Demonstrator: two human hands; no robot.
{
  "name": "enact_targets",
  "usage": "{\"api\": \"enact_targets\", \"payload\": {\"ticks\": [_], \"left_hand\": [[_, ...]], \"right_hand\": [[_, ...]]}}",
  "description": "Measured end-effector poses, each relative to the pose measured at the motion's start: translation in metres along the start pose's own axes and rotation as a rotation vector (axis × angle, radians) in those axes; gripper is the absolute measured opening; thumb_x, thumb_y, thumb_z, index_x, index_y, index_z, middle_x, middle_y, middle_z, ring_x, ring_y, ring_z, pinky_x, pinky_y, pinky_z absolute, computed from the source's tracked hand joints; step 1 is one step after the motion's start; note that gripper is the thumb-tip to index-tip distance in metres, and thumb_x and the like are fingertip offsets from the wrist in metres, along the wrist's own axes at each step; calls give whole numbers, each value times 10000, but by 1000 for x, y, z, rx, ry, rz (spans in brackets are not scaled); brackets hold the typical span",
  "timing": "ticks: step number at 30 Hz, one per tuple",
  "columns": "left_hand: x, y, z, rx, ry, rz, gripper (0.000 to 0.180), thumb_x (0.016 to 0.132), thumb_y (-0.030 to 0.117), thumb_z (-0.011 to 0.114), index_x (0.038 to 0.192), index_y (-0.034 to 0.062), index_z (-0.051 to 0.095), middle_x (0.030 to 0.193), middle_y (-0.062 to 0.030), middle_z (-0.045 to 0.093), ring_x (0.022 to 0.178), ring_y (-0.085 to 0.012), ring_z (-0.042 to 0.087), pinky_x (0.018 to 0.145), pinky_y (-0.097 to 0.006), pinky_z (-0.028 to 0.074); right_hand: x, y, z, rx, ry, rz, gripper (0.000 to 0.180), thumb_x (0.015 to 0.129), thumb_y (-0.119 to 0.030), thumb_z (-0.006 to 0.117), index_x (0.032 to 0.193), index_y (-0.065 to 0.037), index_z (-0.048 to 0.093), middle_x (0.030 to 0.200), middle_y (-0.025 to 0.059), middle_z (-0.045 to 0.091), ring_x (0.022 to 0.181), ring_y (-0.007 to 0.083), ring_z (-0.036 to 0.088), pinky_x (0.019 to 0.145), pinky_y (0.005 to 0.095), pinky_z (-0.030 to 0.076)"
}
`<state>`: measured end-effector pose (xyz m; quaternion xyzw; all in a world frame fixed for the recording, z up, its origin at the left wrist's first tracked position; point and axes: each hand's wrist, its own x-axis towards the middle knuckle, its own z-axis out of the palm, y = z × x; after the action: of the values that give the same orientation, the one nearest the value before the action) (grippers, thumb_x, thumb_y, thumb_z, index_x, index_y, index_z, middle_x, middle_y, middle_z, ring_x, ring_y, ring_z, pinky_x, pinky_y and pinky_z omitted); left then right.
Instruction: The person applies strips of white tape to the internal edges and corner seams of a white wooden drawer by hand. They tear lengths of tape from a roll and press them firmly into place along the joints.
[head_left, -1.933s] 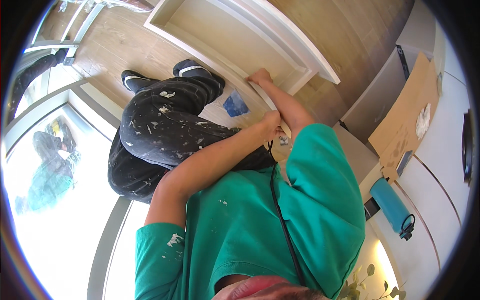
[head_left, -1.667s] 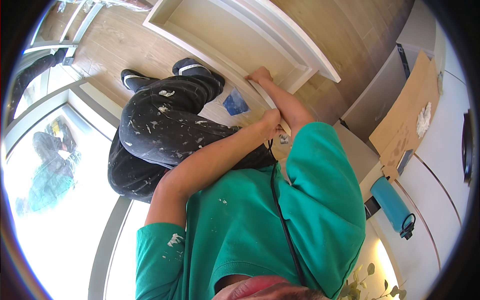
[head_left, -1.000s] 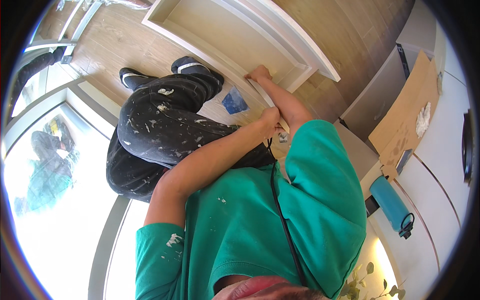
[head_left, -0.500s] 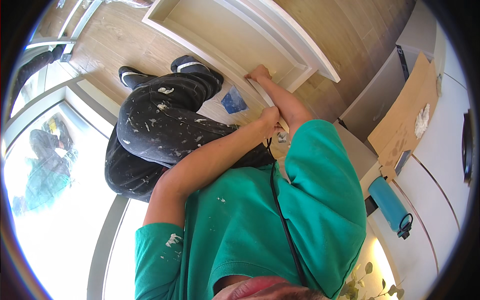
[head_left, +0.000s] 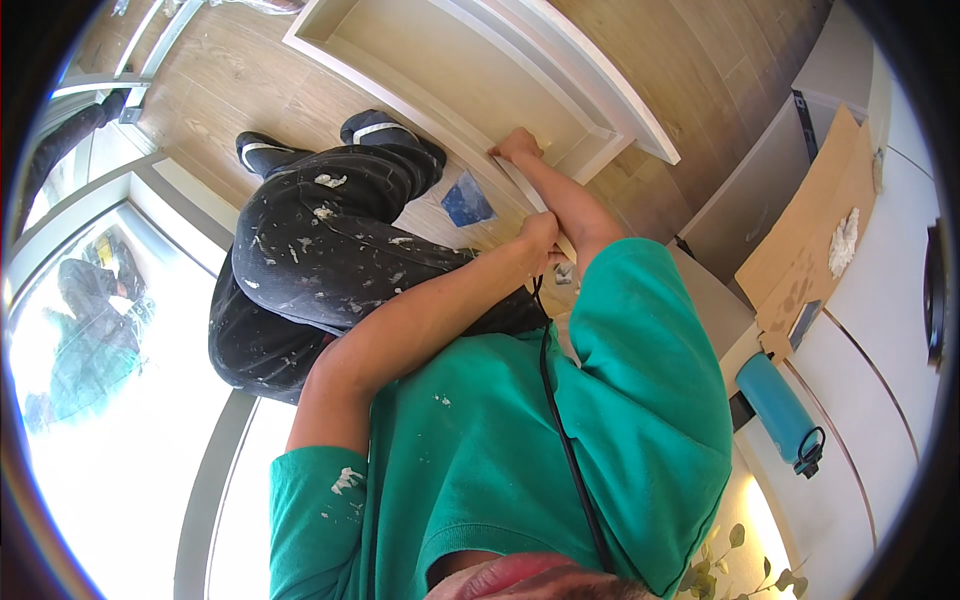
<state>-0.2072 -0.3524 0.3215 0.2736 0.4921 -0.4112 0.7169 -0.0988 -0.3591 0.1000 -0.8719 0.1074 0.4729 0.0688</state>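
Note:
A long pale drawer [head_left: 400, 85] lies on the floor beyond my knees. My right hand [head_left: 518, 147] is closed at its near wall, by the corner, fingers curled over the edge. Closer to my body, my left hand [head_left: 540, 237] is closed beside my right forearm, around a thin pale strip [head_left: 567, 247] that runs up toward my right hand. Most of that strip is hidden by my hand and arm. A black cord [head_left: 548, 370] hangs down my green shirt and ends near my left hand.
A blue sheet or pad [head_left: 467, 200] lies on the wood floor beside my knee. At right stand a grey cabinet [head_left: 745, 190], a cardboard piece [head_left: 805, 230] with a crumpled white wad [head_left: 843, 243], and a teal bottle [head_left: 775, 405]. A bright framed glass pane [head_left: 90, 400] is at left.

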Motion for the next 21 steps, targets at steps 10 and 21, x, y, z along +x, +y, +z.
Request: {"api": "enact_targets", "payload": {"ticks": [10, 21], "left_hand": [[-2, 3, 4, -86, 8, 40, 303, 971, 141, 389, 1100, -45, 590, 1070, -177, 674, 959, -307, 685, 860, -454, 565], [4, 2, 14, -185, 41, 66, 283, 947, 96, 375, 1089, -15, 594, 947, -161, 672, 850, -300, 690, 810, -436, 579]], "right_hand": [[-6, -14, -11, -180, 30, -102, 644, 617, -408, 904, 1171, -145, 703, 1170, 99, 721, 1114, 278, 675, 922, 487, 487], [-7, 3, -5, -712, 365, -1166, 647, 892, -152, 576, 1508, -234, 396, 1109, 143, 578, 1107, 310, 544, 899, 470, 404]]}}
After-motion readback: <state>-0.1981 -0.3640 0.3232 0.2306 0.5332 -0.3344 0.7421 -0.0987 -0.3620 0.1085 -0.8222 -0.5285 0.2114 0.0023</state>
